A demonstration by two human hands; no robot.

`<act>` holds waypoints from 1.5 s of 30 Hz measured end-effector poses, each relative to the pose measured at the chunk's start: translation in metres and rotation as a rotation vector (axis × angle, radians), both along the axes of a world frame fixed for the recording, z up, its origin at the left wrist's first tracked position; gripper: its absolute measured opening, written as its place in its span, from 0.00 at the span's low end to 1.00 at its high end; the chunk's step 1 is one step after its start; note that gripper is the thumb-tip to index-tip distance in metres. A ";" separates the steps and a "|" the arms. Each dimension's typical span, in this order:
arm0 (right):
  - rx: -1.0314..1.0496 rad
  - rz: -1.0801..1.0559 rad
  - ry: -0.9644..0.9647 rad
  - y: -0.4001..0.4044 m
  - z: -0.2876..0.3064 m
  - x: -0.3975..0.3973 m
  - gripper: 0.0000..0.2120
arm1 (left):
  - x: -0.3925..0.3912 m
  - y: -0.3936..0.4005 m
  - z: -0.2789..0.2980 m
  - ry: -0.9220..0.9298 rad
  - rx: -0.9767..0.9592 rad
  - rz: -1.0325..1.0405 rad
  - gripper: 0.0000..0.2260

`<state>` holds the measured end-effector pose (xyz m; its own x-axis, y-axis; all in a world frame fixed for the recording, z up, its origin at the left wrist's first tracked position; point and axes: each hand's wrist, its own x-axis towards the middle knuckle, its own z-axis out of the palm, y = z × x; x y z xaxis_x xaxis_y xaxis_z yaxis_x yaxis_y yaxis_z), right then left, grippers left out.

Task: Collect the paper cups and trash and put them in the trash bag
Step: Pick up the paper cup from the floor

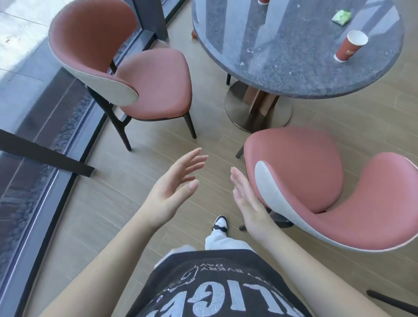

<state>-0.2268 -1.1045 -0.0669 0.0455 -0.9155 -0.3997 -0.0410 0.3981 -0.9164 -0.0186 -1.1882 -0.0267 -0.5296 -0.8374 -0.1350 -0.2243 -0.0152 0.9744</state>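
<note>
Round grey table (282, 74) w/ red paper cup (349, 46), green wrapper (341, 17), 2nd cup (263, 1) at far edge.

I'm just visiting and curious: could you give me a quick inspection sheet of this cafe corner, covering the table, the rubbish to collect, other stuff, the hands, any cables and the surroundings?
Surface: round dark speckled table on a metal pedestal; pale crumbs or specks scattered on it.
Job's things: red paper cup upright near the table's right edge, looks empty; green wrapper lying beyond it; second red cup cut off at the top edge. No trash bag seen.
Clutter: nothing seen beyond the rubbish.
Hands: left hand and right hand both open, empty, raised over the floor, away from the table.
Cables: nothing seen.
Surroundings: two pink padded chairs, left chair and right chair; wood-look floor; window wall on the left.
</note>
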 end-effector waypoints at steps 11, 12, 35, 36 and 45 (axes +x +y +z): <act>0.066 -0.241 -0.022 -0.067 -0.046 -0.009 0.27 | -0.009 -0.093 -0.036 -0.007 0.083 -0.065 0.28; 0.078 -0.266 -0.012 -0.071 -0.054 -0.007 0.26 | -0.008 -0.102 -0.042 -0.006 0.094 -0.079 0.28; 0.322 -0.873 0.095 -0.105 -0.372 0.008 0.21 | -0.061 -0.175 -0.300 -0.093 0.147 -0.407 0.28; 0.330 -0.878 0.119 -0.106 -0.393 0.000 0.21 | -0.063 -0.176 -0.315 -0.092 0.128 -0.407 0.28; 0.453 -0.700 0.336 -0.099 -0.569 -0.063 0.22 | -0.086 -0.204 -0.442 -0.091 -0.015 -0.465 0.28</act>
